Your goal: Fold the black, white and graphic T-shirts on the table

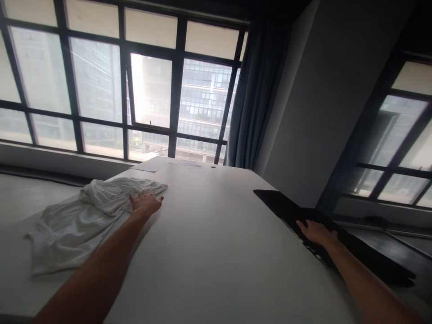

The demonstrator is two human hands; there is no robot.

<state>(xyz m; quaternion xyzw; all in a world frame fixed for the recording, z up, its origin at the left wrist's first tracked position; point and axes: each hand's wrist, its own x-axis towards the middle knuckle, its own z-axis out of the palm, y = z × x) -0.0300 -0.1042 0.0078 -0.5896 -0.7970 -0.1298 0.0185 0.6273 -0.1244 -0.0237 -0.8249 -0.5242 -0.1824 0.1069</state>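
A crumpled white cloth garment (77, 225) lies along the left side of the white table (209, 252). Over its right edge rests my left hand (146, 203), fingers stretched forward and thumb out to the right. On the opposite side, a flat black item, apparently cloth (364, 252), extends past the table's right edge. My right hand (315, 232) lies on top of it, thumb and fingers apart. A thin yellow strip and some white marks show along the black item's near edge. Its exact kind is unclear in the dim light.
Sheets of white paper (145, 169) lie at the table's far end, near a small dark round spot (213, 167). Beyond stand large framed windows (151, 90), a blue curtain (251, 94) and a wide grey pillar (324, 103).
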